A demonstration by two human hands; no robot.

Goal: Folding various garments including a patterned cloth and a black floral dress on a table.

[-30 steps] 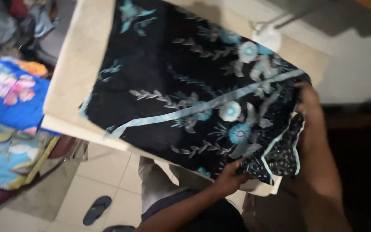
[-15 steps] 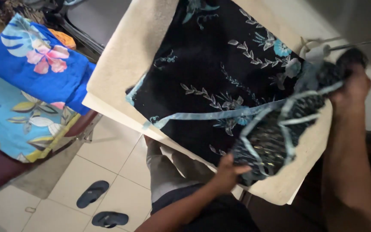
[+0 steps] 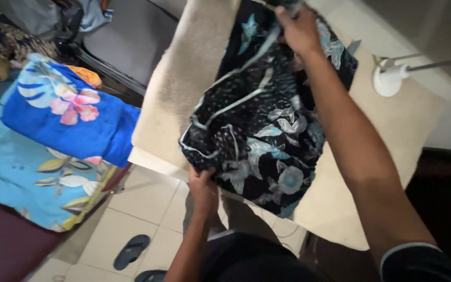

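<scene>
Right hand (image 3: 299, 28) swung across, folding black floral cloth (image 3: 267, 130) over; left hand (image 3: 203, 185) now at near edge. Both hands' fingers pinch cloth. Risk: fold slumps off padded counter (image 3: 184, 78).

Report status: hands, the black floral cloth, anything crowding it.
Left hand grips black floral cloth at near edge; right hand pinches far end. Cloth bunched on beige padded board. White lamp beside, apart.

**Obscured and Cropped Items**

The right hand (image 3: 299, 28) has its fingers buried in the dark floral cloth (image 3: 267, 125), whose top runs off the frame edge. The left hand's (image 3: 203, 188) fingers are tucked under the cloth hem. One slipper (image 3: 150, 275) is cut by the bottom edge. The clutter (image 3: 37, 15) at upper left is too blurred to identify.
</scene>
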